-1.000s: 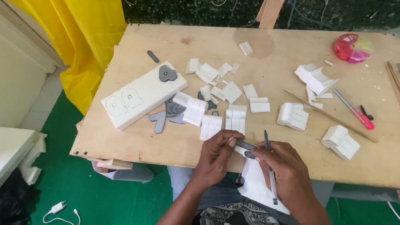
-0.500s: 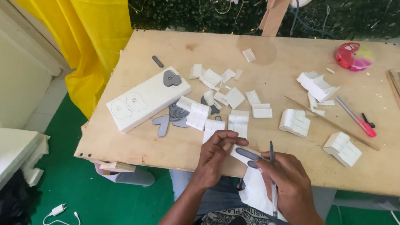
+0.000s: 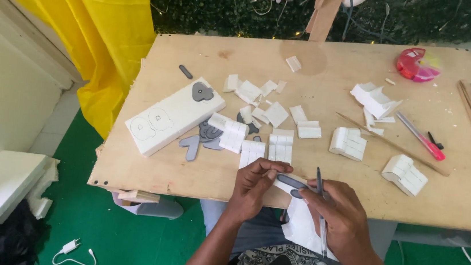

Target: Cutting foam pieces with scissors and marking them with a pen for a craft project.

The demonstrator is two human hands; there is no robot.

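At the near edge of the plywood table (image 3: 145, 170), I watched the left hand (image 3: 254, 187) pinch a small white foam piece (image 3: 283, 183) between thumb and fingertips, the fingers curled close together, seemingly to keep it steady just past the table's lip. The grey oblong cutout (image 3: 292, 182) lay on top of that piece, with the right hand (image 3: 336, 214) pressing thumb and forefinger onto its other end. The right hand also had a slim dark pen (image 3: 320, 207) tucked upright among its fingers, probably parked there so both hands stayed free for the fiddly fit. A larger white sheet (image 3: 300, 228) rested in the lap below, perhaps as a catch for scraps. Farther up the table, a long white foam block (image 3: 175, 116) carried traced outlines and a grey heart-like shape (image 3: 201, 92), with more grey cutouts (image 3: 200, 138) just beside it. White foam offcuts (image 3: 280, 145) were scattered across the middle, well apart from a pink-handled craft knife (image 3: 422, 137) and a pink tape dispenser (image 3: 418, 64) at the right.
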